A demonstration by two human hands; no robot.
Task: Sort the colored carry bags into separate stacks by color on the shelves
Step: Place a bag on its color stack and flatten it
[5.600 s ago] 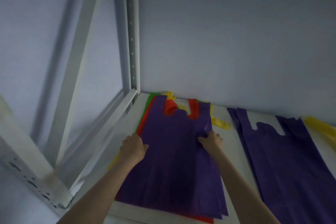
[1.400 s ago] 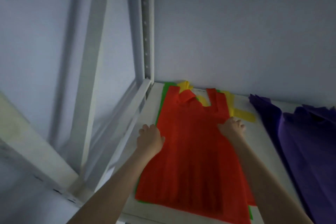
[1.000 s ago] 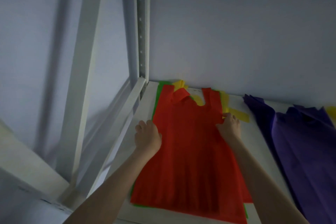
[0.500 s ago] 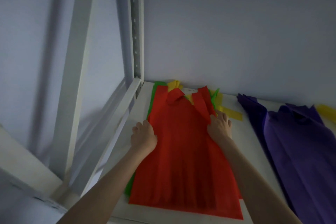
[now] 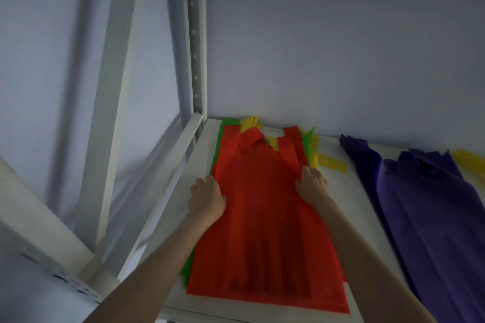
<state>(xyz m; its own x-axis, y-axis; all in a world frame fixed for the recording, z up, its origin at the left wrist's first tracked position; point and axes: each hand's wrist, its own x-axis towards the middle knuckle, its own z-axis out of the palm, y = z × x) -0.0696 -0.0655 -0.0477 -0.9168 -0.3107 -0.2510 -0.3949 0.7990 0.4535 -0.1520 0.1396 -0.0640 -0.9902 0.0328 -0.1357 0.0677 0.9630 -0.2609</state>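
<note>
Hands are gripping the red bag (image 5: pixel 265 217) at the shelf's (image 5: pixel 349 207) left end: left hand (image 5: pixel 206 198) and right hand (image 5: pixel 312 184) pinching opposite side edges, its long axis running from front edge to back wall, purple bags (image 5: pixel 435 212) rightward.

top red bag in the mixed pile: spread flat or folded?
Spread flat. The red non-woven carry bag lies full length on the white shelf; only its left handle loop is flopped over.
</note>
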